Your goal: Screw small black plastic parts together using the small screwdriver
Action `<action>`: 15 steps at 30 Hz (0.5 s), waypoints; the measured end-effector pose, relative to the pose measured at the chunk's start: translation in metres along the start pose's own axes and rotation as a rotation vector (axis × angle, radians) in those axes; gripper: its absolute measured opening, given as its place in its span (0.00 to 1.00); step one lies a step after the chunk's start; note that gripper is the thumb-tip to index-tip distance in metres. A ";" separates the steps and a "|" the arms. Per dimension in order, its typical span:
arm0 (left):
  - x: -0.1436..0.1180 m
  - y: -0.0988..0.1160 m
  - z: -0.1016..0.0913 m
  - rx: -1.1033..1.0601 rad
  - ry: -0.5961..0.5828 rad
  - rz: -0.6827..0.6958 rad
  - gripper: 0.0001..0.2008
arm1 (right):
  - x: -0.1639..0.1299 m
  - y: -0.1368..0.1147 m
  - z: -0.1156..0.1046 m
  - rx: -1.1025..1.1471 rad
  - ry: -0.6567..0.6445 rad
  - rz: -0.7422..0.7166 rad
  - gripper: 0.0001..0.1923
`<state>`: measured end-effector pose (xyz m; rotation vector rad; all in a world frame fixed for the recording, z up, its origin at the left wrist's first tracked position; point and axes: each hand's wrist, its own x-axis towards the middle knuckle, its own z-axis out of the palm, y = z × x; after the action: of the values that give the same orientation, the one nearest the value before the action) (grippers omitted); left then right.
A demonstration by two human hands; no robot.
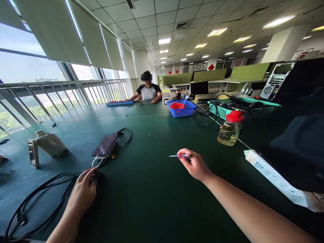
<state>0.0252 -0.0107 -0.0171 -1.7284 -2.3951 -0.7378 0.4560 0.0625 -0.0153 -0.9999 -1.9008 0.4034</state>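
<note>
One screwdriver [184, 156] pinched by right hand [196, 167], left of jug [227, 133]; left hand [83, 190] farther left, grip unclear. Holding step, seemingly; next move needs steadiness.

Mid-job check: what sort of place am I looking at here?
Probably an open-plan office: green partitions stand in the background, rectangular ceiling lights run down the long room, and a large dark-green table fills the foreground like a shared workbench.

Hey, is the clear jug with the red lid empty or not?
No, the jug isn't empty: yellowish liquid shows through its clear wall, below the red lid.
</note>
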 end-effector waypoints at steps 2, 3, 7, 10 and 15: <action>0.000 -0.001 0.001 -0.025 -0.011 -0.020 0.26 | 0.000 0.000 0.000 -0.003 -0.004 0.003 0.10; 0.000 -0.002 0.000 -0.041 -0.022 -0.034 0.26 | 0.000 0.000 0.000 -0.004 -0.008 0.003 0.10; 0.002 -0.003 -0.002 -0.041 -0.035 -0.077 0.27 | -0.001 0.003 0.001 0.001 -0.014 -0.008 0.10; 0.003 -0.003 -0.002 -0.040 -0.065 -0.062 0.27 | -0.001 0.004 0.001 0.008 -0.016 -0.005 0.09; 0.005 -0.007 -0.002 -0.098 -0.044 -0.098 0.27 | -0.001 0.004 0.002 -0.002 -0.019 -0.009 0.09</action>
<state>0.0170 -0.0092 -0.0159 -1.6894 -2.5289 -0.8521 0.4564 0.0643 -0.0200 -0.9919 -1.9223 0.4073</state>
